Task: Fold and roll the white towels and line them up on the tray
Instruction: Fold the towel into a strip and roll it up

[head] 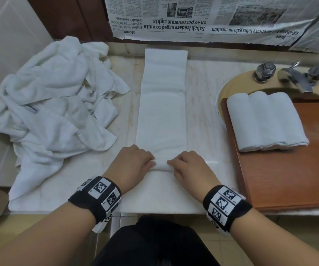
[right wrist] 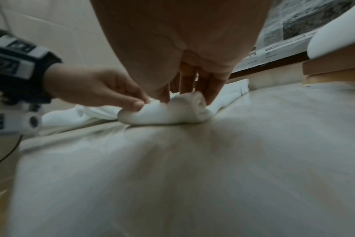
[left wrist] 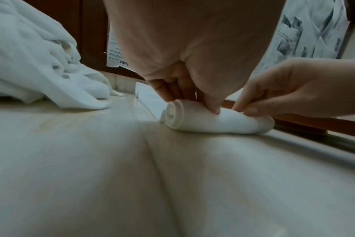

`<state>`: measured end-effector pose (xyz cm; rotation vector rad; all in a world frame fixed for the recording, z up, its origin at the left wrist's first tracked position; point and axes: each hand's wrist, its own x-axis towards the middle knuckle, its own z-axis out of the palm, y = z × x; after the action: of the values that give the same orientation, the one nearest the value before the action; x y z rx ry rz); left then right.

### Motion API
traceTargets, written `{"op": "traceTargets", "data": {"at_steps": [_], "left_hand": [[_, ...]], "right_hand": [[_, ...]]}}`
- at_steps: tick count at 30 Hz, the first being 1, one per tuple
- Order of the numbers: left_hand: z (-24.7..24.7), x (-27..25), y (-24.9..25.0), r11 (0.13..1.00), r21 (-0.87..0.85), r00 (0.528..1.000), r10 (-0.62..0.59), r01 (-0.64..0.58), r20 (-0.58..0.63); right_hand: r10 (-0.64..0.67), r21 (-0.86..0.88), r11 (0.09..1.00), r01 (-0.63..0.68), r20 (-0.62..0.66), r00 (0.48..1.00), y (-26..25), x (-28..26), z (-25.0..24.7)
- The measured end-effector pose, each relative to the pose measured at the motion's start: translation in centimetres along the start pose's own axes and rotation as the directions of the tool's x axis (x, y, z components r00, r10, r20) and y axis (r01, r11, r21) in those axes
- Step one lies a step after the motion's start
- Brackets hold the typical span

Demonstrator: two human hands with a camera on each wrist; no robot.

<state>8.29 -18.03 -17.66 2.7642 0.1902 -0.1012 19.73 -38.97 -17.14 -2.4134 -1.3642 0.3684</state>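
White towel [head: 161, 116] near end rolled, seemingly gripped: left hand [head: 133, 164], right hand [head: 190, 167].

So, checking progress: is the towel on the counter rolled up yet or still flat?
Partly rolled. The folded towel has a small roll at its near end, gripped by the left hand and right hand; the rest lies flat.

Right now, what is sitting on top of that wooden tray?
Three rolled white towels lie side by side at the far left corner of the wooden tray. The tray's right part runs out of frame, unseen.
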Motion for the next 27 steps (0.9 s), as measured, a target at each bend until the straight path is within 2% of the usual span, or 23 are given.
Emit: {"op": "traceTargets", "data": {"at_steps": [2, 4, 7, 10, 16, 19, 21, 25, 27], "left_hand": [[-0.3, 0.3, 0.3, 0.996, -0.056, 0.997, -0.068, 0.066, -0.025], [-0.2, 0.5, 1.1, 0.993, -0.036, 0.990, -0.112, 0.109, -0.088], [0.8, 0.2, 2.3, 0.986, 0.117, 0.981, -0.097, 0.118, -0.169], [1.5, -0.4, 2.9, 0.977, 0.186, 0.967, -0.053, 0.101, -0.250], [1.5, 0.3, 1.6, 0.982, 0.175, 0.971, -0.027, 0.070, -0.238], [0.9, 1.3, 0.5, 0.992, 0.112, 0.975, -0.031, 0.056, -0.219], [0.9, 1.9, -0.3, 0.993, 0.116, 0.981, -0.001, 0.024, -0.192], [-0.1, 3.5, -1.3, 0.998, 0.065, 0.994, 0.032, -0.026, -0.102], [-1.2, 4.4, -1.3, 0.999, 0.021, 0.999, -0.026, 0.026, -0.032]], "right_hand": [[-0.015, -0.109, 0.994, 0.007, -0.069, 0.997, -0.5, -0.4, 0.8], [-0.002, -0.210, 0.978, -0.016, -0.086, 0.996, -1.3, -0.5, 1.1], [0.057, -0.271, 0.958, -0.089, -0.124, 0.991, -1.6, 0.4, 1.2], [0.061, -0.272, 0.958, -0.092, -0.120, 0.991, -1.1, 1.6, 1.0], [-0.026, -0.192, 0.981, 0.036, 0.055, 0.998, 1.0, 3.9, -0.9], [0.012, -0.092, 0.996, 0.000, 0.135, 0.991, 1.3, 4.5, -1.9], [0.036, -0.059, 0.998, -0.031, 0.097, 0.995, 1.0, 4.3, -1.9], [0.027, -0.173, 0.984, -0.028, -0.005, 1.000, 0.3, 3.4, -0.7], [0.031, -0.212, 0.976, -0.043, -0.062, 0.998, -0.1, 3.2, -0.5]]}}
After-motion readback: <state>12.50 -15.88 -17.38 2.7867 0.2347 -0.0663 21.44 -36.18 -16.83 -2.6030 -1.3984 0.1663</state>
